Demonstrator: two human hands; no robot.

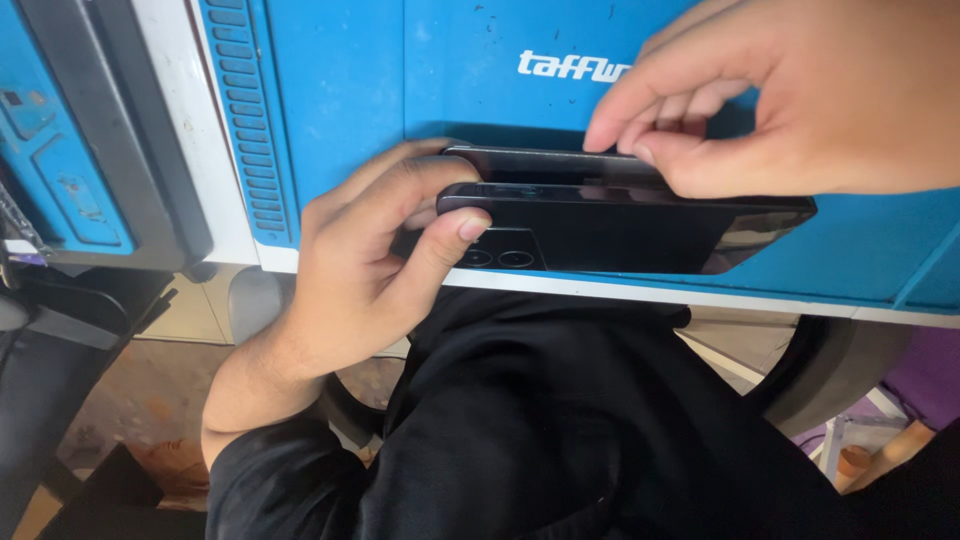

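Observation:
A black smartphone (620, 235) lies on edge at the near rim of a blue work mat (340, 90), its back with two round camera lenses facing me. My left hand (370, 260) grips its left end, thumb pressed by the lenses and fingers curled over the top. A second dark panel (550, 163), perhaps the phone's screen, stands just behind the back cover, slightly apart from it. My right hand (790, 100) reaches in from the upper right and pinches the top edge of that panel with fingertips and thumb.
The white table edge (700, 295) runs under the mat. A black and blue device (90, 130) stands at the left. My lap in black clothing (560, 420) fills the lower middle. A chair base and floor clutter show at the lower right (860, 450).

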